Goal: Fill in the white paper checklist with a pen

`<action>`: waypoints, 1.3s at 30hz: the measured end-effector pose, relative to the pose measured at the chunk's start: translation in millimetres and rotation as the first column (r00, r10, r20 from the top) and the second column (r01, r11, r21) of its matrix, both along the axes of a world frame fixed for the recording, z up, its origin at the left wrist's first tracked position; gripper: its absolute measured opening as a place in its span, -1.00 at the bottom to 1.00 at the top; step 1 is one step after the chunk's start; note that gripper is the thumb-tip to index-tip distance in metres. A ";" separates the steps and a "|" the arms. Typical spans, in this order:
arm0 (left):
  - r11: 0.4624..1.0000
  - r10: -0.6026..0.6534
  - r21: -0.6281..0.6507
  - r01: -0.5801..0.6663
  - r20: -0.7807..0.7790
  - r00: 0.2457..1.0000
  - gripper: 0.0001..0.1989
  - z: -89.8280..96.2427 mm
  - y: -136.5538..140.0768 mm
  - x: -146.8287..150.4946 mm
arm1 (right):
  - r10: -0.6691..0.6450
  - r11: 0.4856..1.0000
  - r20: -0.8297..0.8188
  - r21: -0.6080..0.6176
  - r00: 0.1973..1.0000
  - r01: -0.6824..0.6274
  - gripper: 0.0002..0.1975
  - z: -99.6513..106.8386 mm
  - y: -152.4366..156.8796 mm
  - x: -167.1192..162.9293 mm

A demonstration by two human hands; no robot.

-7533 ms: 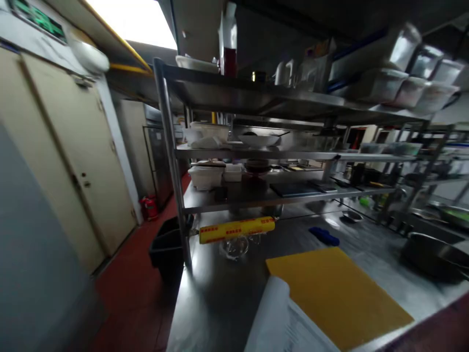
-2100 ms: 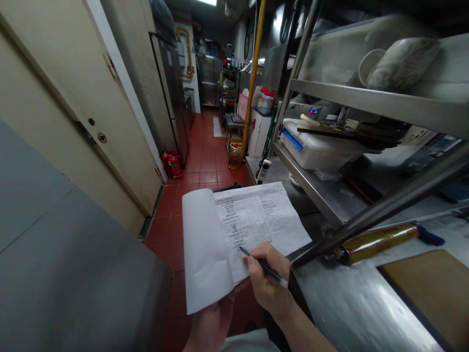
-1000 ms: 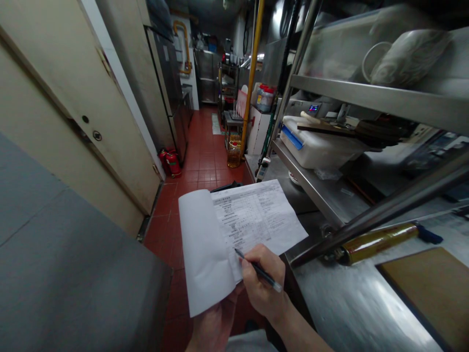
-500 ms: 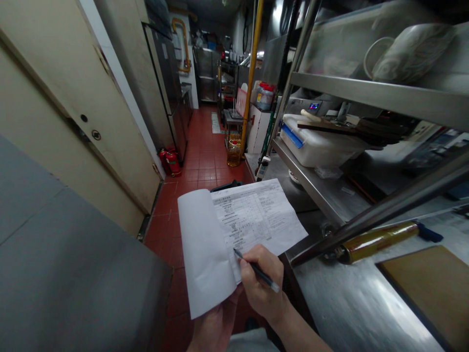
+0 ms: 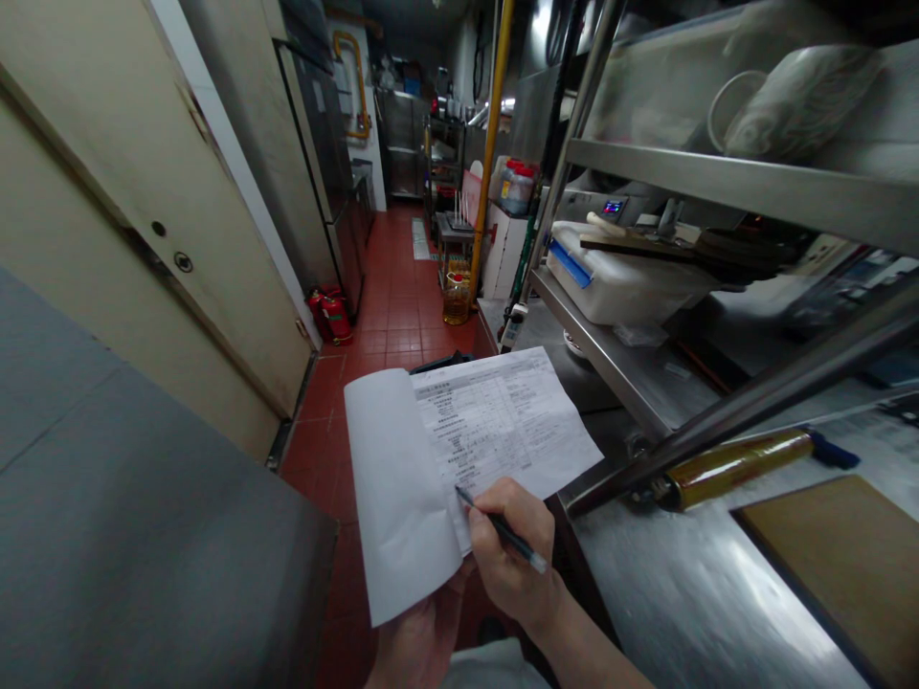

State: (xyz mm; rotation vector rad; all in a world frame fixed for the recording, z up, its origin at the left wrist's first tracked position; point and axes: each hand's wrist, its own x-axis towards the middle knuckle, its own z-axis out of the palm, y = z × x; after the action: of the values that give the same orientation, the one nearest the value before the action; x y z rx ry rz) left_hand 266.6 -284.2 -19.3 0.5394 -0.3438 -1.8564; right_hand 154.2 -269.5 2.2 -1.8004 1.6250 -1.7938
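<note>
My right hand [image 5: 515, 574] holds a pen [image 5: 511, 539] to the printed sheets [image 5: 503, 411]; my left hand [image 5: 422, 632] holds them from below.

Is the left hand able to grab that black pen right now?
Probably not easily: the left hand holds the papers from underneath, and the right hand has its own grip on the pen.

My feed is dim, darkest towards the top — glare streaks the steel counter [image 5: 667, 574] and glints off the yellow roll [image 5: 747, 469]. Wide-angle distortion stretches the upper shelf [image 5: 718, 175] at right; print on the page [image 5: 495, 421] looks soft, possibly slightly blurred.
</note>
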 end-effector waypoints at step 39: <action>1.000 0.013 0.004 -0.013 0.022 1.000 -0.47 2.2 5.1 4.1 | 0.057 0.998 -0.056 -0.039 0.997 -0.059 -0.89 8.1 2.7 1.6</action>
State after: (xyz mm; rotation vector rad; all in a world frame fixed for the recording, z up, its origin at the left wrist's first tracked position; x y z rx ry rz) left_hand 270.7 -279.1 -17.2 0.5640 -0.3506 -1.8403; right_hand 155.8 -266.8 10.2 -1.9100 1.5491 -1.7802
